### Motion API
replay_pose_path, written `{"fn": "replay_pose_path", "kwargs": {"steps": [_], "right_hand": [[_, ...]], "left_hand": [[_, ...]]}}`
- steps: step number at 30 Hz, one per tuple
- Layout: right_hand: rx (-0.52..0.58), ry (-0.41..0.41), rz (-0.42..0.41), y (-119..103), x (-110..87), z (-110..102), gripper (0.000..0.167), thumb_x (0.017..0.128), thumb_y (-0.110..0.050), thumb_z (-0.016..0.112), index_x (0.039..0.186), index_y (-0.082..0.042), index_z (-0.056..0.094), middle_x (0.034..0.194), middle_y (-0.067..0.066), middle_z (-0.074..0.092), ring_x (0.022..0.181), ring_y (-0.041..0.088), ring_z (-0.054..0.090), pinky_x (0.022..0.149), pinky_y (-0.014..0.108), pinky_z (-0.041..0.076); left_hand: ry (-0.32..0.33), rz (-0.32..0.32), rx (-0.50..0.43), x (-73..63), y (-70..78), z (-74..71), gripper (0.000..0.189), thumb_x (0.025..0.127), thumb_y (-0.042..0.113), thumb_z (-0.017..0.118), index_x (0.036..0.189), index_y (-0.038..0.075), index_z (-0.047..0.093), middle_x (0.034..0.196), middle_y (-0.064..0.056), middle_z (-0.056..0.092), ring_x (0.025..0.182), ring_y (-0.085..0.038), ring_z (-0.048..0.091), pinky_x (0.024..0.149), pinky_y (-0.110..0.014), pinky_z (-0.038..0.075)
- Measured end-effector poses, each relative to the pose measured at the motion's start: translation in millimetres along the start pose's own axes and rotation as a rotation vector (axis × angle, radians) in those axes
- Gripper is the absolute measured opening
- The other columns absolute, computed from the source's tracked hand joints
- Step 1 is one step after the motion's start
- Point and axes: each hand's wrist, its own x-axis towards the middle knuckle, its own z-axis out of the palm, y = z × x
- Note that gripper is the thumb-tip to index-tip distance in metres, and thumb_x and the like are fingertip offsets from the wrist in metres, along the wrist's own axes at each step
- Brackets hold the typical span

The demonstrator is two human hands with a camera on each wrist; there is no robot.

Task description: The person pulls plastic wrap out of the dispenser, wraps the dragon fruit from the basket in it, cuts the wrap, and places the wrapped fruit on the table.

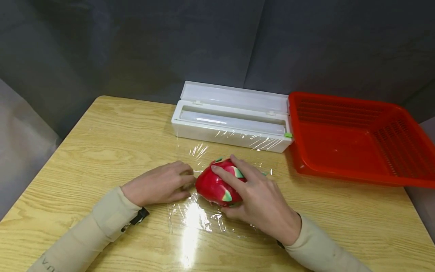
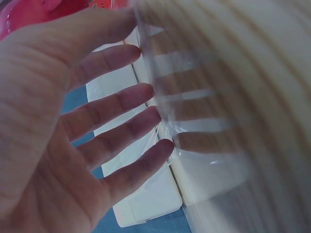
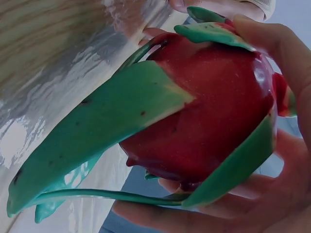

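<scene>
A red dragon fruit (image 1: 217, 183) with green-tipped scales sits over a sheet of clear cling film (image 1: 204, 219) spread on the table. My right hand (image 1: 259, 196) grips the fruit from the right, thumb on the near side and fingers over the top. In the right wrist view, the fruit's long green scales (image 3: 102, 111) point away from the palm. My left hand (image 1: 163, 183) is just left of the fruit, its fingertips down at the film. The left wrist view shows its fingers (image 2: 126, 131) spread and slightly bent, with nothing held.
Behind the fruit stands a white cling film box (image 1: 231, 138), its lid (image 1: 234, 97) raised and a film roll (image 1: 231, 120) inside. A red plastic basket (image 1: 340, 172) sits at the right of the wooden table (image 1: 112, 143). A dark curtain hangs behind.
</scene>
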Motion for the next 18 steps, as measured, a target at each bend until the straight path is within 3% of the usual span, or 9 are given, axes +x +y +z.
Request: {"fn": "replay_pose_path", "kwargs": {"steps": [11, 18], "right_hand": [[0.012, -0.023, 0.015, -2.4, -0.4, 6.1, 0.096, 0.06, -0.042, 0.1, 0.146, -0.032, 0.057, 0.147, 0.019, 0.059, 0.123, 0.044, 0.067, 0.081, 0.061, 0.063], [-0.004, -0.027, 0.009, -4.6, -1.2, 11.1, 0.093, 0.062, -0.045, 0.098, 0.145, -0.035, 0.058, 0.146, 0.016, 0.06, 0.121, 0.041, 0.068, 0.076, 0.056, 0.065]], "left_hand": [[-0.005, -0.01, -0.009, 0.6, 0.1, -0.6, 0.018, 0.093, 0.027, 0.075, 0.106, 0.015, 0.074, 0.106, 0.0, 0.072, 0.098, -0.016, 0.064, 0.091, -0.032, 0.059], [-0.008, -0.009, -0.004, 0.4, 0.3, -0.9, 0.016, 0.093, 0.026, 0.075, 0.106, 0.016, 0.074, 0.107, -0.001, 0.073, 0.099, -0.016, 0.065, 0.092, -0.032, 0.059]]}}
